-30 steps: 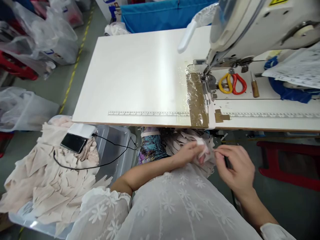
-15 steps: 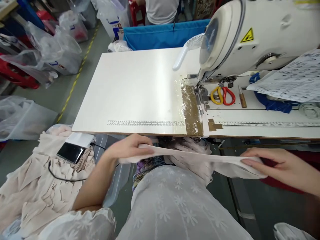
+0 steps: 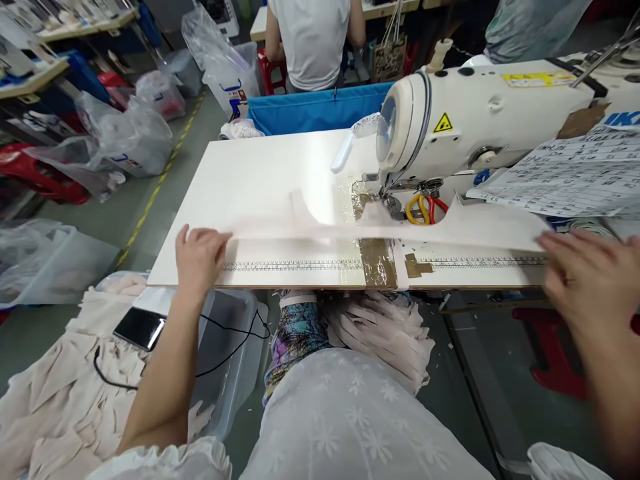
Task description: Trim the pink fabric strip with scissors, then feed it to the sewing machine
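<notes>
A long pale pink fabric piece (image 3: 330,231) is stretched across the front of the white sewing table, blurred by motion. My left hand (image 3: 200,257) pinches its left end above the table's front left part. At the other end my right hand (image 3: 590,267) grips the fabric, its fingers smeared by motion. Between the hands the cloth passes in front of the sewing machine (image 3: 450,120) and partly covers the scissors with yellow and red handles (image 3: 423,209). More pale pink strips (image 3: 380,333) hang in a bundle below the table edge, by my lap.
Brown tape (image 3: 380,263) and a printed ruler (image 3: 295,265) mark the tabletop (image 3: 240,173). Left of me, a phone (image 3: 140,328) lies on piled fabric pieces (image 3: 60,393) beside a clear plastic bin (image 3: 235,373). A printed sheet (image 3: 565,173) hangs by the machine. Another person (image 3: 313,40) sits beyond the blue cloth (image 3: 320,110).
Both hands have risen from my lap to above the tabletop and spread farther apart, carrying the fabric piece with them. The view has tilted up, showing more of the machine and room.
</notes>
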